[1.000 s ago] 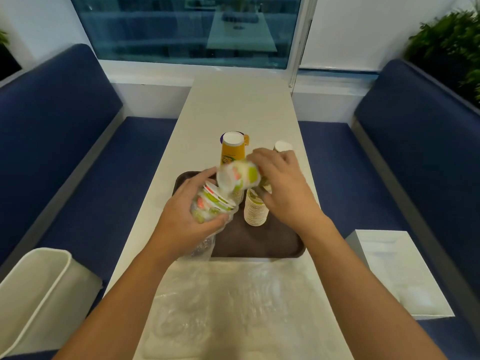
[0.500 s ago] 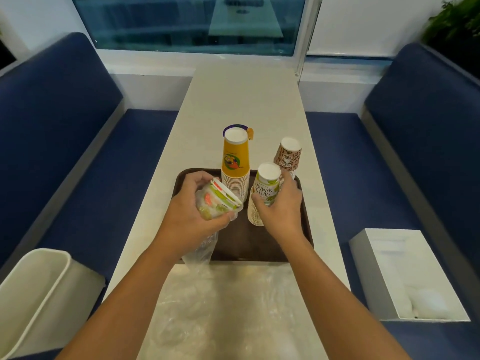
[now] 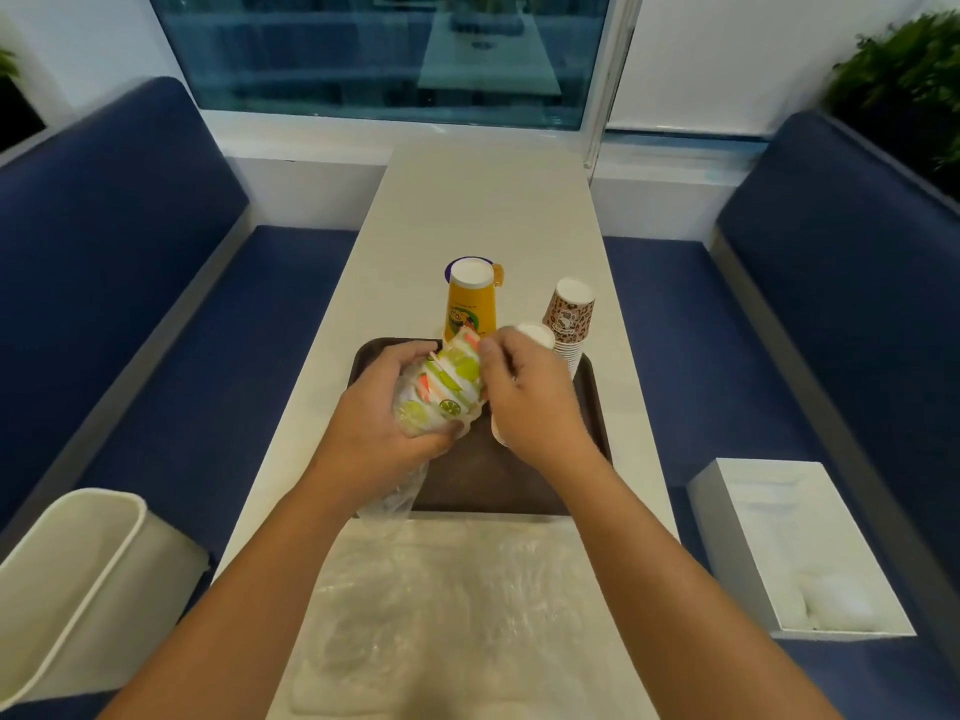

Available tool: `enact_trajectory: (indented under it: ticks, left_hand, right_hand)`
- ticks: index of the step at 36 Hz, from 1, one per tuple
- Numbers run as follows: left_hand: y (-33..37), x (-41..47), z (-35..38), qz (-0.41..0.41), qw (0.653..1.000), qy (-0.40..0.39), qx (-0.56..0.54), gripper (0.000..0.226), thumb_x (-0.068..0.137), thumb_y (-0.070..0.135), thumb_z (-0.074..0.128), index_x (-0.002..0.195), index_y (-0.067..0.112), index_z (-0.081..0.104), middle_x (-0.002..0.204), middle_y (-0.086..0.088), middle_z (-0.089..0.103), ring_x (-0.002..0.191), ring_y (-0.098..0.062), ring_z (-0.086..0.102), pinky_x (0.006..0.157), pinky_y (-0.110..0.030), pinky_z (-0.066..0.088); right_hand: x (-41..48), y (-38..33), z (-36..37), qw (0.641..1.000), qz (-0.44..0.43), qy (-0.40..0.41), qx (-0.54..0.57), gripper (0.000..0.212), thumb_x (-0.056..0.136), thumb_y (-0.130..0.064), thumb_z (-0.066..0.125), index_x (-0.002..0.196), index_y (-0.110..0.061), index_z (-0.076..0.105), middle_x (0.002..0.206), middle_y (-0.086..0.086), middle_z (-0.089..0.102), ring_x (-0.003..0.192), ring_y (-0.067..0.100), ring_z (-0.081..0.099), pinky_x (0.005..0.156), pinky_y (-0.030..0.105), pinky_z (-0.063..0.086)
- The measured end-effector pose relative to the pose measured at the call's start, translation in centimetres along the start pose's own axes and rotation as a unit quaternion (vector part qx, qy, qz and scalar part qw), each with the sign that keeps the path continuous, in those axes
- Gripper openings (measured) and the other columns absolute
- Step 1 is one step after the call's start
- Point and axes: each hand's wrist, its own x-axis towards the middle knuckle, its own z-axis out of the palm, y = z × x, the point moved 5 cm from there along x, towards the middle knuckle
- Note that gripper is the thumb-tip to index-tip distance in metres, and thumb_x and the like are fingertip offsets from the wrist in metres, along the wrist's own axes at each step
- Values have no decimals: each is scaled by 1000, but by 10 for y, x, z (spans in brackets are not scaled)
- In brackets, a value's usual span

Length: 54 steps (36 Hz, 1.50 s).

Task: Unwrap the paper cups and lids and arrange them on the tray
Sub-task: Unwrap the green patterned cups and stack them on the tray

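Note:
My left hand [image 3: 379, 413] grips a stack of fruit-print paper cups [image 3: 441, 389] still partly in a clear plastic wrapper [image 3: 395, 498] that hangs below it, above the dark brown tray [image 3: 493, 485]. My right hand [image 3: 524, 397] pinches the top end of that stack. On the tray stand an upside-down orange cup stack [image 3: 470, 304], a brown patterned cup stack [image 3: 569, 317] and a third stack [image 3: 537, 335] mostly hidden behind my right hand.
Crumpled clear plastic wrap [image 3: 452, 605] lies on the white table [image 3: 483, 200] near me. A white bin [image 3: 67, 589] stands at lower left and a white box [image 3: 800, 548] sits on the blue bench at right.
My right hand let go of the cup stack it set on the tray and moved left to the wrapped stack. My left hand raised and tilted that stack.

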Motion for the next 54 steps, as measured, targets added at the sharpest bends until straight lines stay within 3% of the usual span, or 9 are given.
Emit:
enact_trajectory:
  ticks: [6,12,18,21,24,31,38,46,54]
  left_hand:
    - [2,-6,-4,29,999,-12,39,77,80,37,89,143,47,46,130,21,57,114,-4,61,94,-28,57]
    - [6,-7,-8,40,998,-28,28,74,80,33,89,134,60,45,126,24,57,115,1,60,92,-20,56]
    - [7,-2,-13,30,999,-5,-19,77,79,28,90,140,51,48,126,33,56,117,3,60,87,-17,57]
    - [7,5,-11,21,1000,5,-4,80,79,35,90,137,60,42,126,44,48,120,12,53,84,-8,53]
    - [3,12,-5,1,1000,4,-11,83,76,37,92,135,61,39,121,51,46,116,18,52,80,-6,52]
    - [-7,20,6,-49,999,1,-5,76,71,39,94,126,46,43,112,39,55,106,15,59,73,-8,54]
    - [-10,23,7,-65,998,1,12,75,73,40,93,128,44,42,116,35,53,106,1,62,79,-11,53]
    - [4,21,8,-41,998,9,-39,78,68,25,98,124,45,48,114,20,66,96,2,68,74,-13,53]
    - [10,8,-10,19,999,24,19,64,78,39,90,130,49,54,117,34,62,110,8,61,82,-6,53]
  right_hand:
    - [2,-11,-13,998,-51,-31,-29,18,105,-15,52,120,-13,62,109,-2,63,97,8,60,85,35,54]
    - [-2,-20,-7,927,-183,-233,-231,80,88,2,64,155,-31,36,157,-3,21,134,23,42,103,27,44]
    - [23,1,-49,939,-213,-10,-269,65,84,-15,82,144,-17,54,140,4,53,117,26,47,101,37,45]
    - [27,15,-57,968,-117,107,-195,65,87,-32,82,143,-20,51,136,-3,56,120,13,41,94,7,32]
    - [30,48,-46,982,37,161,-93,70,85,-44,82,142,-28,46,133,-9,55,123,8,44,92,14,37]
    - [15,116,-2,982,166,66,-54,66,85,-41,82,140,-28,48,130,-10,61,121,12,61,93,24,48]
    - [17,96,-14,974,136,123,-132,75,87,-44,78,147,-33,35,149,-7,41,138,16,36,109,41,42]
    - [9,-13,11,990,-85,-59,-96,26,100,-39,49,91,-18,62,87,-7,61,84,19,56,80,52,49]
    - [14,-12,-19,997,45,-36,54,28,108,-21,47,83,-13,55,78,-2,57,71,4,50,70,32,45]
